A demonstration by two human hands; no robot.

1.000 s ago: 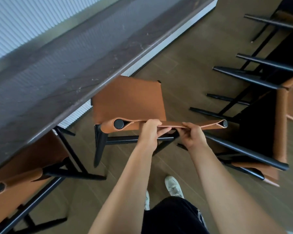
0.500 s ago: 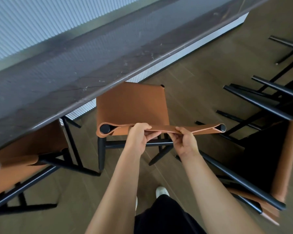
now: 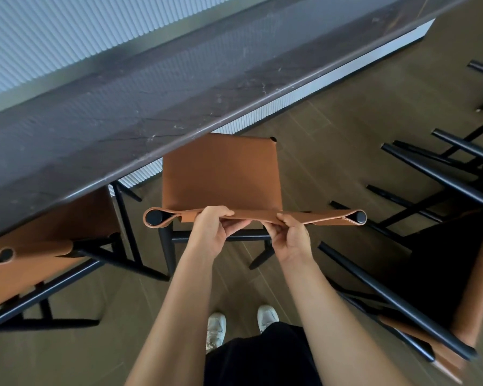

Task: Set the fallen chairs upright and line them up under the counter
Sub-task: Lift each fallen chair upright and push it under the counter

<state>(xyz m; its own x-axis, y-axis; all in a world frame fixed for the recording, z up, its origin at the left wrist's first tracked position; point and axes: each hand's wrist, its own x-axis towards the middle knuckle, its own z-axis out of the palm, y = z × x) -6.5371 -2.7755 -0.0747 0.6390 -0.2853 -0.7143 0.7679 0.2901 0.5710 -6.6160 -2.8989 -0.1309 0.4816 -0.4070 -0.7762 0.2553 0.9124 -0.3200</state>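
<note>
Both hands held the tan leather backrest (image 3: 326, 217) of the middle chair (image 3: 221, 174). The left hand (image 3: 214, 232) gripped its top edge left of centre, and the right hand (image 3: 292, 240) pinched it just beside, with the fingers (image 3: 234, 226) curled round the strap and nothing else in them. The chair stood upright on the wooden floor (image 3: 332, 121). The far edge of its seat was tucked just under the lip of the dark bench (image 3: 151, 107), and most of the seat was still out in the open. A neighbouring chair (image 3: 31, 263) on the left appeared upright and sat partly under the bench. On the right a fallen chair (image 3: 388, 298) lay on its side, black legs across the floor. The step in hand looked like sliding the middle chair in. Next it probably called for a straight push, squared with its neighbour, then letting go and turning to the fallen chair.
</note>
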